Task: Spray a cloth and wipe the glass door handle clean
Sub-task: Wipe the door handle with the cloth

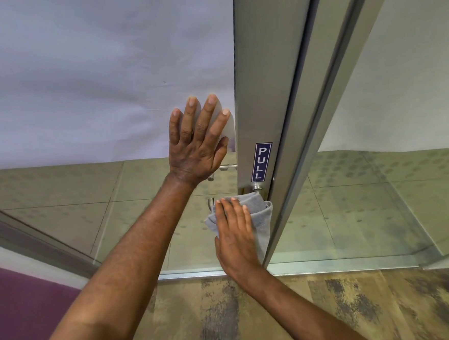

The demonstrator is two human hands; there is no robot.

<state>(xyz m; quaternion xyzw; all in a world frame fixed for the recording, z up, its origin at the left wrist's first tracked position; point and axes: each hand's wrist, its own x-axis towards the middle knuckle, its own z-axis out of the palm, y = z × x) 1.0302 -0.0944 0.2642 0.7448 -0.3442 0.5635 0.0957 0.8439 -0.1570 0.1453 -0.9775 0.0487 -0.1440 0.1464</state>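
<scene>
My left hand [199,142] lies flat with fingers spread against the frosted glass door [78,73], just left of the metal door stile. My right hand [235,232] presses a grey cloth [262,212] around the metal door handle [257,186]. Only the handle's top mount shows above the cloth; the rest is hidden under cloth and hand. The cloth is bunched and wrapped against the stile's lower part. No spray bottle is in view.
A blue PULL sign [261,162] sits on the metal stile [265,87] above the handle. A second glass panel [399,104] stands to the right. The door's bottom rail [304,266] meets mottled flooring [334,308]. A purple surface [20,303] lies lower left.
</scene>
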